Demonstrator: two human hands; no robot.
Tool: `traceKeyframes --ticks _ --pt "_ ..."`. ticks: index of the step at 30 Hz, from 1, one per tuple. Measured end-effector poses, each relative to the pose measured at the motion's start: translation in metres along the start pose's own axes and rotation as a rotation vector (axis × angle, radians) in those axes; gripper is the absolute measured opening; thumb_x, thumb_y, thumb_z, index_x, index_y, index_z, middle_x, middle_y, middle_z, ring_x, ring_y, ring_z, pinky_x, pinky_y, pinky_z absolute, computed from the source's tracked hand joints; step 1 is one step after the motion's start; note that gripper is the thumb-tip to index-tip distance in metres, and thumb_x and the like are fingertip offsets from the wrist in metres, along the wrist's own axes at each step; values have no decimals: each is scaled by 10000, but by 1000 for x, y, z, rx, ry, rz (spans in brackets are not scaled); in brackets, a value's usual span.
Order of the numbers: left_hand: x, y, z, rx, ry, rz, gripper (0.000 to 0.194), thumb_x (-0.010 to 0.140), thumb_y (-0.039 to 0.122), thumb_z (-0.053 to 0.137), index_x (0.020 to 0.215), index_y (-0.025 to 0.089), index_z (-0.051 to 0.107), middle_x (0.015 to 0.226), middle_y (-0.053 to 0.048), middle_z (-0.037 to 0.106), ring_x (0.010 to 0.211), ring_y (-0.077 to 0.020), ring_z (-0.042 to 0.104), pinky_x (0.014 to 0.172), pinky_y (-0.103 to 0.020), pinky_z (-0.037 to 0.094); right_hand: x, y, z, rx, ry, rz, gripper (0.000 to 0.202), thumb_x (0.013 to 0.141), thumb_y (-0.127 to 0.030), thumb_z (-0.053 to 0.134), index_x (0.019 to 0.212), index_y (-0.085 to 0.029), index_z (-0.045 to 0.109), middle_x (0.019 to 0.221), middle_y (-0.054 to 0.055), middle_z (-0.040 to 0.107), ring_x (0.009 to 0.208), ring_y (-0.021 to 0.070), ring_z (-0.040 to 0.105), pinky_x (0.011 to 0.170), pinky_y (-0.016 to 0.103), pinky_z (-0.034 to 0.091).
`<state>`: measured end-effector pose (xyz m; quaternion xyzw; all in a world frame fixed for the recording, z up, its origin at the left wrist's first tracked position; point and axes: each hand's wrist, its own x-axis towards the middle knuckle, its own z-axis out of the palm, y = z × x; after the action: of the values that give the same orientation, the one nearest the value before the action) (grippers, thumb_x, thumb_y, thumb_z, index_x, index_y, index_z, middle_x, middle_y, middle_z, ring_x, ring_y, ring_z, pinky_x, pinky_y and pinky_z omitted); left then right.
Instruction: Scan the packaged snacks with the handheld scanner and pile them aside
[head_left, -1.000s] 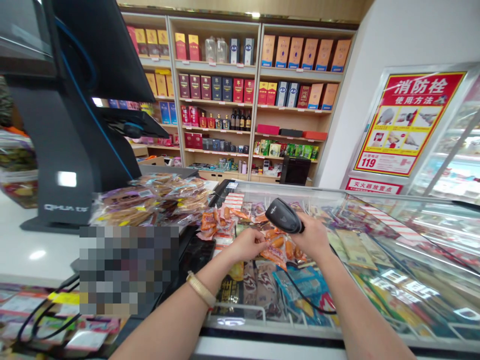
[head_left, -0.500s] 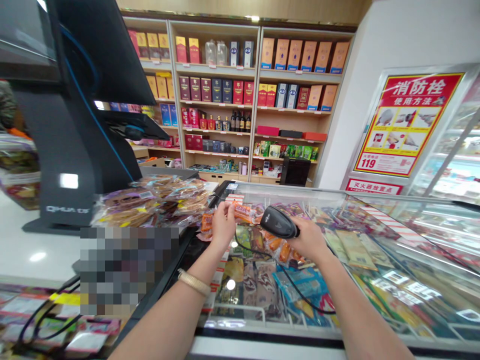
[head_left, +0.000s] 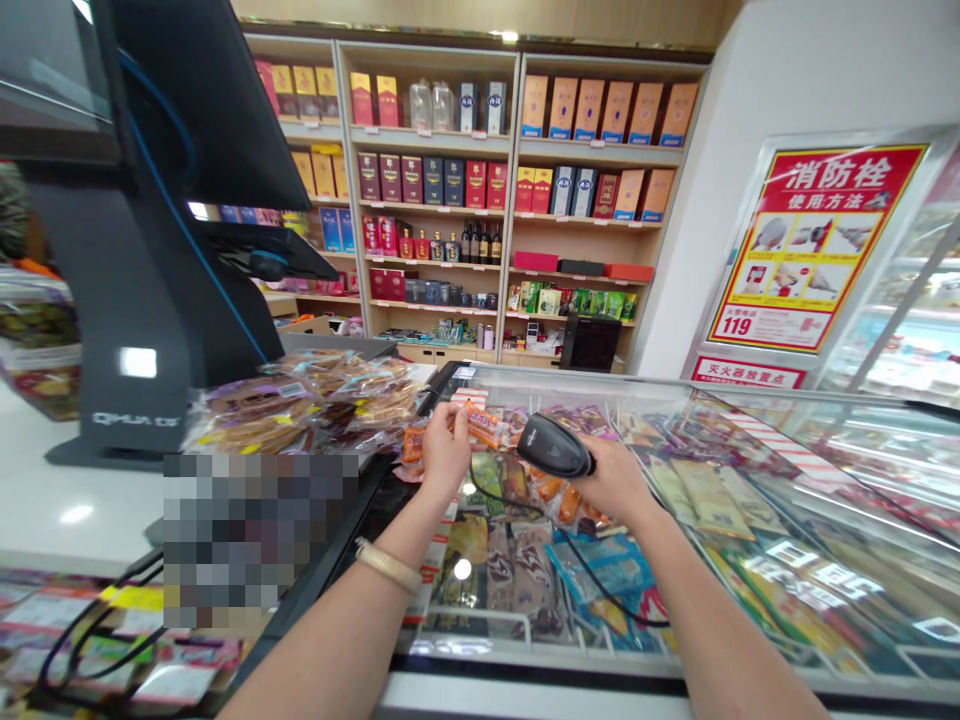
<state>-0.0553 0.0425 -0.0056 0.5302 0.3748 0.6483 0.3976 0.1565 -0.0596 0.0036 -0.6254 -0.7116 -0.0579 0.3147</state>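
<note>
In my right hand (head_left: 611,480) is a black barcode scanner (head_left: 555,446), its head turned left. My left hand (head_left: 448,450) pinches an orange snack packet (head_left: 486,425) by its left end, just in front of the scanner. Another orange packet (head_left: 412,445) shows to the left of my left hand. Both hands are above the glass top of a chest freezer (head_left: 525,645). Several orange packs (head_left: 568,505) lie beneath the scanner. The scanner's black cable (head_left: 592,575) loops over the glass.
To the left stands a black checkout terminal (head_left: 142,300) on a white counter (head_left: 45,500). Clear-wrapped snack bags (head_left: 300,400) are piled beside it. Shelves of boxed bottles (head_left: 454,185) line the back wall. A red and white sign (head_left: 817,245) hangs at the right.
The scanner and my right hand have shifted very slightly to the left, closer to the packet. My left hand stays almost in place with the packet.
</note>
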Motion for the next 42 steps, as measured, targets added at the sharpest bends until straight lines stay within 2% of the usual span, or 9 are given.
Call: traceKeyframes --ticks 5,9,14,18,21,25,31,35,42 --pt "13 -5 -11 142 94 266 46 834 252 510 843 207 510 924 -41 626 882 -175 647 794 -328 551 0 0 0 -60 62 3 322 709 -211 594 1010 -251 701 972 47 744 882 239 681 720 284 465" --pt "17 -14 -18 659 -66 466 189 749 79 480 850 177 607 1047 -114 643 1055 -235 597 973 -398 464 -1 -1 -3 -72 108 6 264 719 -223 599 959 -235 707 956 60 741 869 236 679 715 285 469" --pt "0 -9 -13 1322 -277 480 287 769 101 493 974 115 692 1273 -199 576 1252 -335 464 1041 -490 359 0 4 -2 -58 170 11 246 728 -275 619 955 -228 702 970 62 735 892 237 672 735 290 477" --pt "-5 5 -2 1552 -308 430 296 821 161 479 1011 105 699 1228 -211 607 1231 -360 471 1029 -519 326 2 13 0 -43 247 36 277 702 -261 612 962 -218 698 983 73 731 891 247 676 724 295 479" --pt "2 9 14 1463 -342 465 315 818 177 501 1073 126 678 1194 -196 622 1204 -341 495 1020 -497 347 3 15 1 -34 288 81 272 699 -264 610 954 -224 696 966 67 733 871 245 678 691 287 471" --pt "12 -7 48 1092 -565 423 388 837 153 469 1197 146 612 1238 -155 614 1177 -247 541 1024 -388 397 3 16 0 -30 287 123 254 714 -277 614 950 -231 696 962 62 734 864 244 676 677 283 462" --pt "14 -37 86 993 -760 338 297 838 163 464 1024 183 695 1091 -105 706 1028 -224 643 926 -321 470 4 19 0 -26 276 135 221 713 -261 620 921 -229 687 936 63 732 873 235 670 686 272 454" --pt "7 -40 84 970 -851 318 347 793 126 460 1010 215 717 1138 -77 703 1053 -242 641 932 -324 468 4 18 -1 -41 250 135 221 707 -249 614 913 -227 689 915 67 730 871 241 671 681 273 447" --pt "-12 -28 57 783 -935 241 476 760 114 496 1178 273 661 1144 -8 713 1073 -193 636 970 -285 454 4 15 -2 -49 217 163 233 725 -281 618 942 -248 697 938 55 734 883 245 676 658 271 432"
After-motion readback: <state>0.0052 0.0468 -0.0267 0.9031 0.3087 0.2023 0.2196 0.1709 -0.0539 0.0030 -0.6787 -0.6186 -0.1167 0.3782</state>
